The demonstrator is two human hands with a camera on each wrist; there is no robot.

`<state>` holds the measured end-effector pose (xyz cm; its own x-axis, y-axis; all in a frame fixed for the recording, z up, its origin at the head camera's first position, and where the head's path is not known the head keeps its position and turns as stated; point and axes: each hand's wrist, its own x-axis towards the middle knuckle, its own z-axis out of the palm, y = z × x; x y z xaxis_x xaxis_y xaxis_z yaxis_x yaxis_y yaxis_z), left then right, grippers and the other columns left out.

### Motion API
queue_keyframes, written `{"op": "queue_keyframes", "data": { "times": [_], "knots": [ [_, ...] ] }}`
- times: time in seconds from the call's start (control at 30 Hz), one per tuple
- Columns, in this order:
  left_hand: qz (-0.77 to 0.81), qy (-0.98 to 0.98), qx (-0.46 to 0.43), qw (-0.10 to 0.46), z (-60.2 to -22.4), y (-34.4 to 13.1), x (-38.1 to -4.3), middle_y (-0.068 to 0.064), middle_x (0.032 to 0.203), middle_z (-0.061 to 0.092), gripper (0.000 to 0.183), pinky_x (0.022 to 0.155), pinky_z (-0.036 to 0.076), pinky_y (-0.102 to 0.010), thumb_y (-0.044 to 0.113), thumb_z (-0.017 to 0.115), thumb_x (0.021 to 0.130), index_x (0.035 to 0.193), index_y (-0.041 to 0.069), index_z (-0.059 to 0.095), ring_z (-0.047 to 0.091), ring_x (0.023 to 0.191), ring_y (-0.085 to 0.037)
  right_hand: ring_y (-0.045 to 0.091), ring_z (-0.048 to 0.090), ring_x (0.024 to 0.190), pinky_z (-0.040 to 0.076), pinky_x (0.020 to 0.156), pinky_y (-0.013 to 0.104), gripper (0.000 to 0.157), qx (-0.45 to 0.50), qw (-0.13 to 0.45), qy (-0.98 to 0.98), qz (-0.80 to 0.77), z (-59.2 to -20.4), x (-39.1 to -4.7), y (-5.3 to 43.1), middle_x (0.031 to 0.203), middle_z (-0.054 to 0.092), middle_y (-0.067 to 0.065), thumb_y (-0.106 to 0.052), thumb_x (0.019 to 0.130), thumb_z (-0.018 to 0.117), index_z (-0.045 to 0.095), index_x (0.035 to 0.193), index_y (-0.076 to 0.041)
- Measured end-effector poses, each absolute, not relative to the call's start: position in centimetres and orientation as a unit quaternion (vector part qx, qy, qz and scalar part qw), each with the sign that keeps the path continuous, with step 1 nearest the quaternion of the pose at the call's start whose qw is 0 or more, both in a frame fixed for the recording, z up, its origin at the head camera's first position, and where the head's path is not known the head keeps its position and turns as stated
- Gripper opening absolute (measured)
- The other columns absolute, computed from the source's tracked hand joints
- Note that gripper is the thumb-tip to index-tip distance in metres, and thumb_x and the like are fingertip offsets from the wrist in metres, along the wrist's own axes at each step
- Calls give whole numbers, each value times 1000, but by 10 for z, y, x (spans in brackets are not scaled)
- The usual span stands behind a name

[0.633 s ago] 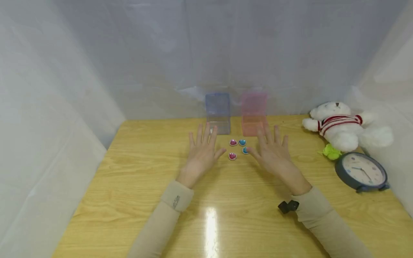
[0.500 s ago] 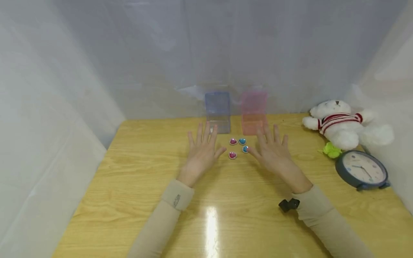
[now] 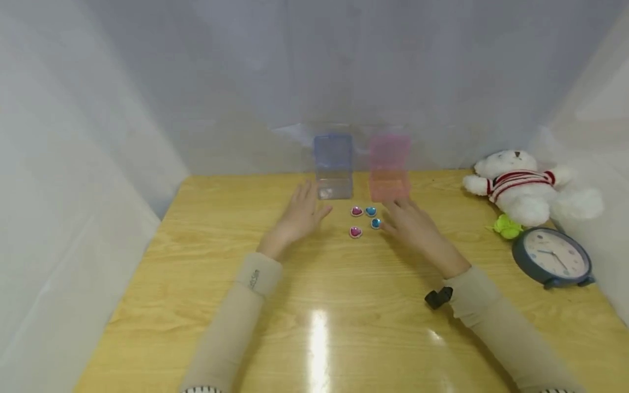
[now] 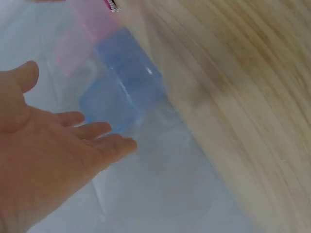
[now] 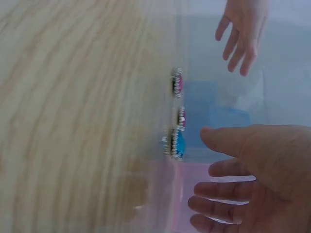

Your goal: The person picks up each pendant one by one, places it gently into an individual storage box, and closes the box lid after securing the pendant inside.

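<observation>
My left hand (image 3: 298, 215) hovers at the left front of a see-through blue box (image 3: 335, 189), whose lid stands up. In the left wrist view its fingers (image 4: 109, 148) are extended and hold nothing. My right hand (image 3: 411, 228) is just in front of a see-through pink box (image 3: 390, 188), also with its lid up. The right wrist view shows its fingers (image 5: 221, 191) loosely straight and its palm bare. Between the hands lie two pink heart gems (image 3: 356, 232) and two blue gems (image 3: 371, 211) with beaded silvery rims; the right thumb is close beside the nearer blue gem (image 3: 375, 224).
To the right lie a white plush bear (image 3: 523, 185) in a striped top, a yellow-green flower-like piece (image 3: 507, 226) and a round dark-rimmed clock (image 3: 555, 255). Pale sheeting (image 3: 236, 98) rises behind the wooden table (image 3: 196, 262) and along both sides.
Both hands were spread flat with palms down; now they are turned more on edge with fingers closer together. The left hand has shifted slightly left, and the head view has moved a little.
</observation>
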<state>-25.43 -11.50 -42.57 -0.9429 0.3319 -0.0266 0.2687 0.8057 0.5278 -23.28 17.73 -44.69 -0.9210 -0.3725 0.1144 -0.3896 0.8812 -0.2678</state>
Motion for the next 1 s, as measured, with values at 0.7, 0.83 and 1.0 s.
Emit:
{"op": "queue_keyframes", "data": {
  "times": [0.7,0.83,1.0],
  "knots": [
    [568,815,-1,114,-434,-123,-322,-27,163,42,60,116,51,-54,25,45,113,164,1,27,58,134,-48,27,64,83,59,70,46,35,207,5,-974,94,-465,-245,160,96,62,12,-37,95,79,74,102,-3],
    [582,804,-14,121,-438,-122,-327,-25,165,40,61,118,51,-51,28,47,112,164,0,30,56,138,-46,27,67,88,60,70,46,36,210,0,-975,76,-463,-246,158,102,65,12,-37,97,77,74,111,-4],
    [591,796,-31,126,-445,-116,-334,-24,165,41,60,117,52,-49,30,50,112,161,-1,34,58,137,-45,28,68,88,60,66,46,35,206,1,-977,53,-463,-249,157,103,67,12,-38,98,76,74,112,-6]
  ]
}}
